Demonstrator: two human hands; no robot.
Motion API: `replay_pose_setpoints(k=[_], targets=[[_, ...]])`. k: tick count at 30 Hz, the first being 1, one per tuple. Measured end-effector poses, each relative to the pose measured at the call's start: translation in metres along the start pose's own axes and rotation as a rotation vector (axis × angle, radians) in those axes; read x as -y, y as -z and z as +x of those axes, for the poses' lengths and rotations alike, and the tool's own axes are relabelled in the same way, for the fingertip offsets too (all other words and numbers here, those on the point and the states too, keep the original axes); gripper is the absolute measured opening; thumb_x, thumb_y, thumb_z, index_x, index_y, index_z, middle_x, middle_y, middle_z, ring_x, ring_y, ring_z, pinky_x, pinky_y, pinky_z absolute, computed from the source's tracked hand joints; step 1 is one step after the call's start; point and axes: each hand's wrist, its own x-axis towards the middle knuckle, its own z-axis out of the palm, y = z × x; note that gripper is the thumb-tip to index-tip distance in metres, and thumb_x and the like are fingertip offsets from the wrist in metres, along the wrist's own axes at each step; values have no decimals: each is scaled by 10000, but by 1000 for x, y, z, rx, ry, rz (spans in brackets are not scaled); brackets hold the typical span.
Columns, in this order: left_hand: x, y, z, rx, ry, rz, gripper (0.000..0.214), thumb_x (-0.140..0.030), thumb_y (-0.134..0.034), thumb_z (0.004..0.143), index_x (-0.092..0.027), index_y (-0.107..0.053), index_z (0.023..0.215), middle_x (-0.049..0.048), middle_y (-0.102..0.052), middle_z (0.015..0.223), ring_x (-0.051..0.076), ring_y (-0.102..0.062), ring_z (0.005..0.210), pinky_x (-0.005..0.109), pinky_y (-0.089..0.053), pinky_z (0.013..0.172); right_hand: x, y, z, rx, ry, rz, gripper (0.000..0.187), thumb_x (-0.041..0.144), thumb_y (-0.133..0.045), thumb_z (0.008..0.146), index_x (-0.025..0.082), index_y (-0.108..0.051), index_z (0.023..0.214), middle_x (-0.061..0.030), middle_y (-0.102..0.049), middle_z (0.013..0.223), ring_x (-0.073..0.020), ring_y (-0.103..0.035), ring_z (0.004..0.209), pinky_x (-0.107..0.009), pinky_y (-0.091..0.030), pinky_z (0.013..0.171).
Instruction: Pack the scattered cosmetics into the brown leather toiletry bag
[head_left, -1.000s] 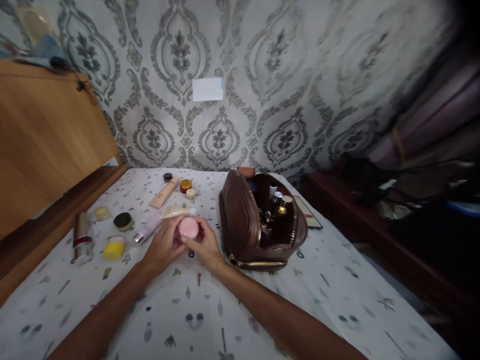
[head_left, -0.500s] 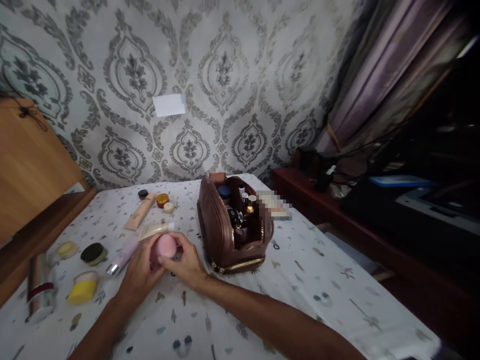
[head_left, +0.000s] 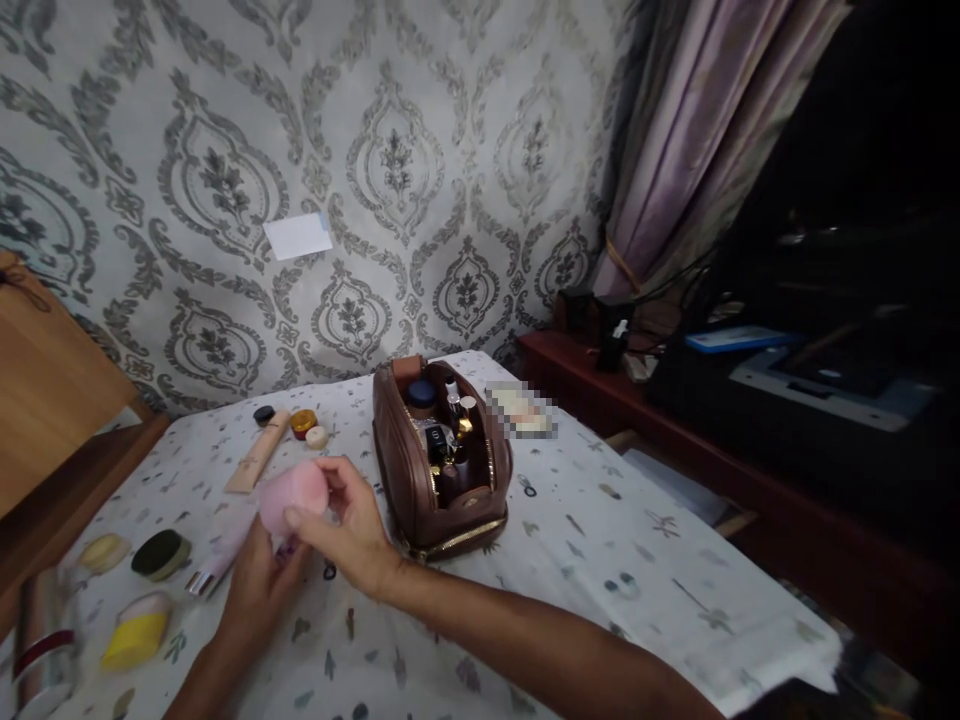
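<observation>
"While the pink jar [head_left: 292,495] is up above the patterned cloth [head_left: 555,560], where does it lie from the fingers?"

"Just left of the right hand [head_left: 356,530], whose fingers and thumb grasp it; its axis runs roughly sideways, one round end toward that hand."

"And the left hand [head_left: 259,580]?"

"Below the jar; whether its fingers grip anything, the view does not tell. The right hand is nearer the open brown bag [head_left: 405,475]."

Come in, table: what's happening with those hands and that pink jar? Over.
Right fingers gripping pink jar, tilted. Left fingers just below, contact unclear. Open brown bag stands close by, right of both hands.
</observation>
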Motion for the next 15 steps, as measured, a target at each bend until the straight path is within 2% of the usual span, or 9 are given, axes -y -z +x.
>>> replay_pose_setpoints(k=[3, 6, 8, 11, 13, 15], targets=[[-17, -1, 1, 27, -138, 61, 310, -390, -454, 961, -188, -523, 1186, 98, -665, 992, 275, -676, 902, 394, -575, 747, 35, 8, 3, 49, 47, 21, 477, 372, -769, 663, 223, -584, 1076, -29, -648, 1002, -190, -617, 913, -325, -522, 835], [-35, -1, 0, 70, -271, 99, 351, -331, -491, 963, -198, -486, 1288, 125, -640, 1159, 272, -641, 1079, 394, -558, 871, 77, 29, 13, 73, 144, -76, 421, 375, -762, 688, 233, -580, 1040, -32, -647, 1031, -195, -615, 955, -336, -527, 838], [-42, -1, -2, 99, -320, 102, 362, -296, -497, 968, -212, -475, 1320, 121, -617, 1232, 252, -614, 1151, 372, -541, 929, 106, 52, 26, 64, 211, -203, 448, 389, -793, 662, 229, -571, 1017, -48, -653, 1070, -204, -617, 974, -339, -534, 825], [-44, -3, -6, 112, -323, 91, 305, -272, -485, 975, -223, -513, 1275, 102, -626, 1218, 221, -626, 1134, 329, -547, 923, 141, 92, 53, 23, 262, -451, 443, 418, -756, 705, 207, -573, 1047, -80, -648, 1106, -217, -628, 964, -354, -543, 792], [-42, -5, -8, 108, -314, 86, 274, -270, -482, 974, -225, -535, 1239, 96, -633, 1199, 216, -636, 1115, 317, -556, 905, 156, 116, 73, -11, 275, -677, 402, 391, -755, 703, 195, -593, 1014, -76, -658, 1057, -225, -632, 949, -361, -540, 788], [-40, -7, -10, 97, -311, 82, 261, -266, -479, 973, -225, -545, 1223, 96, -637, 1185, 216, -642, 1101, 315, -562, 896, 164, 135, 90, -21, 230, -920, 378, 339, -758, 691, 178, -609, 999, -73, -666, 999, -232, -637, 913, -364, -538, 773]])
